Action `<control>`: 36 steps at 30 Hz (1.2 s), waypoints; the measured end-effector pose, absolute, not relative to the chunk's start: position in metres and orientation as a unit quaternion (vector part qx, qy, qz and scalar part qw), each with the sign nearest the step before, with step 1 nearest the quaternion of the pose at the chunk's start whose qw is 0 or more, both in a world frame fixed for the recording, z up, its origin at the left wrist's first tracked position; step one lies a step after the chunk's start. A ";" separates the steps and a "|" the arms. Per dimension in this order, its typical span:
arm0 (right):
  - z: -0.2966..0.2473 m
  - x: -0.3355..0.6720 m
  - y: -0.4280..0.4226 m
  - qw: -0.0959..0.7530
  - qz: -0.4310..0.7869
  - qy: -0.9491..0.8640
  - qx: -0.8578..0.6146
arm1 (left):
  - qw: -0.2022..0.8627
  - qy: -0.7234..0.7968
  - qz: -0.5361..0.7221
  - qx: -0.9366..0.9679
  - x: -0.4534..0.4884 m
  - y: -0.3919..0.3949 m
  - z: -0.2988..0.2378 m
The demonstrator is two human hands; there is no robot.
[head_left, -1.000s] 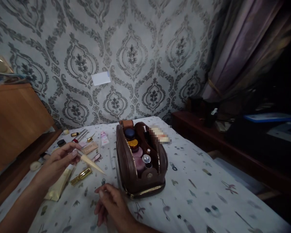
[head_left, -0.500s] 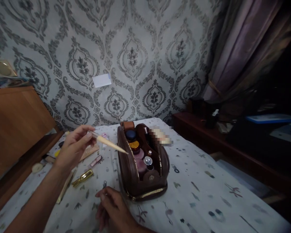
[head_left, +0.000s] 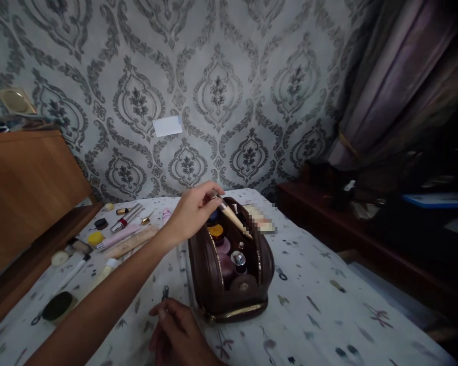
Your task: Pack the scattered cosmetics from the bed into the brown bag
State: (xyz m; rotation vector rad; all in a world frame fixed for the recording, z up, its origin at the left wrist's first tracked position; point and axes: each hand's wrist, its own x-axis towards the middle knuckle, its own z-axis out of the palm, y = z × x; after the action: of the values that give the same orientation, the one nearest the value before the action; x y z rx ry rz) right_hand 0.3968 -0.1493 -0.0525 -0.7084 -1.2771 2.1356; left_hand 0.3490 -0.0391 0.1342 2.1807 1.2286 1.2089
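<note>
An open brown leather cosmetics bag [head_left: 209,274] stands on the patterned bedsheet [head_left: 320,305], filled with small jars and bottles. My left hand [head_left: 193,211] hovers over the bag's far end, fingers pinched on a slim cream-coloured stick [head_left: 234,219] whose tip points down into the bag's opening. My right hand [head_left: 179,333] rests on the sheet just in front of the bag's near left corner, fingers curled; nothing shows in it.
Several cosmetics lie scattered on the sheet at the left: tubes [head_left: 126,217], a yellow pot [head_left: 95,238], a dark round compact [head_left: 57,306]. A wooden headboard [head_left: 26,188] rises at the left. Dark furniture [head_left: 347,213] and a curtain [head_left: 397,76] stand on the right.
My left hand has carried the cream stick from the left side of the sheet up and rightward to over the bag's opening. My right hand has stayed put.
</note>
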 end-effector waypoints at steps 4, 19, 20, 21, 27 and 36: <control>-0.051 0.398 -0.149 0.263 0.789 -0.487 -0.265 | 0.152 0.450 0.399 0.785 0.360 -0.030 0.133; -0.066 0.395 -0.149 0.254 0.802 -0.475 -0.259 | 0.135 0.437 0.311 0.833 0.377 -0.015 0.116; -0.067 0.395 -0.148 0.251 0.803 -0.475 -0.256 | 0.139 0.440 0.307 0.833 0.378 -0.015 0.115; -0.068 0.396 -0.148 0.247 0.806 -0.475 -0.252 | 0.144 0.441 0.304 0.832 0.378 -0.015 0.114; -0.064 0.392 -0.150 0.258 0.797 -0.478 -0.263 | 0.155 0.438 0.296 0.834 0.383 -0.010 0.111; -0.063 0.390 -0.151 0.274 0.794 -0.476 -0.261 | 0.161 0.456 0.243 0.841 0.391 -0.015 0.107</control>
State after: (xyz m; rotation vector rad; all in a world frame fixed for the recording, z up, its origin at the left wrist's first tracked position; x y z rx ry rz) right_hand 0.3901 -0.1511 -0.0632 -0.7017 -1.2812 2.1349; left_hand 0.3910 -0.0146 0.1074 2.4016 1.3028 0.6944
